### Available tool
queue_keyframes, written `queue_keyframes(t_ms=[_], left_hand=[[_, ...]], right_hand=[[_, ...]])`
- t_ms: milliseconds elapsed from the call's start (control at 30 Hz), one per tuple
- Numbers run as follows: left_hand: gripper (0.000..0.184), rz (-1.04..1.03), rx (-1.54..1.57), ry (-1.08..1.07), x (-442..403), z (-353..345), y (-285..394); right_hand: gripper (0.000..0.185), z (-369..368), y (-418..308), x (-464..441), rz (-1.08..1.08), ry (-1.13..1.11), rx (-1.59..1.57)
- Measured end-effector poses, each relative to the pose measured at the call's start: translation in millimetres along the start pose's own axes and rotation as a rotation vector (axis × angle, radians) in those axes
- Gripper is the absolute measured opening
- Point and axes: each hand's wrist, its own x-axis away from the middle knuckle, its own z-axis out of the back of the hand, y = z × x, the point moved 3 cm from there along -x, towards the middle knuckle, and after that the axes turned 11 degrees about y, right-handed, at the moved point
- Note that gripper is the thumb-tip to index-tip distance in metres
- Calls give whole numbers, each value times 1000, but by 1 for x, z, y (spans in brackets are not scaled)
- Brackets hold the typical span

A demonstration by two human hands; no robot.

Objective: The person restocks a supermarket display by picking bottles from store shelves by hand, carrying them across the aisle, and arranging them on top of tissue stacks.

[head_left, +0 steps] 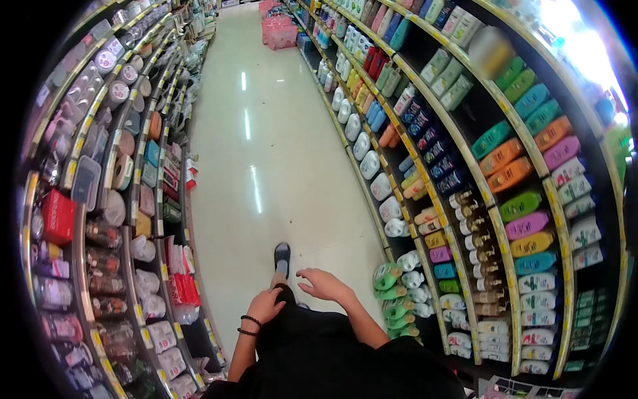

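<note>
Between two shelf rows [562,245], plain black clothing [312,352] is overlapped by the loosely curled left hand [264,306], ringed by two beaded bracelets [250,326]; the right hand [327,285] is held apart, fingers extended.

i can't read a single word or number for certain here. the red box [58,217] on the shelf to my left bears pale lettering, too blurred to spell out; to my right, the dark blue packs [435,151] and orange bottles [510,174] carry equally illegible white print.
</note>
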Motion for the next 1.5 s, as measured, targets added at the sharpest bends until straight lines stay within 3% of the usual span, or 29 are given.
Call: queue_keyframes(t_ms=[133, 267, 467, 633, 800, 933, 1033, 1100, 1300, 1400, 1500], left_hand=[[46, 71, 10, -38, -83, 2, -56], [46, 135, -108, -91, -192, 58, -91], [45, -110, -136, 73, -389, 144, -112], [40, -282, -109, 115, -530, 218, -33], [37, -555, 75, -26, -633, 184, 40], [38, -661, 150, -352, -708, 156, 103], [39, -668, 394, -426, -758, 175, 168], [37, -726, 398, -366, -799, 192, 199], [41, -791, 567, -294, -932, 199, 288], [46, -797, 678, -371, -982, 190, 348], [54, -860, 784, -347, -1044, 157, 420]], right_hand=[[36, 36, 48, -62, -93, 173, -69], [32, 98, 92, -134, -293, 328, -65], [25, 187, 114, -238, -341, 598, -169], [24, 212, 133, -288, -433, 722, -280], [23, 238, 179, -336, -494, 718, -411], [24, 287, 244, -393, -460, 903, -654], [28, 336, 290, -437, -448, 1057, -993], [29, 388, 303, -463, -505, 1182, -1180], [30, 516, 334, -510, -330, 1494, -1517], [29, 544, 345, -515, -101, 1524, -1759], [30, 552, 357, -513, -46, 1549, -1870]])
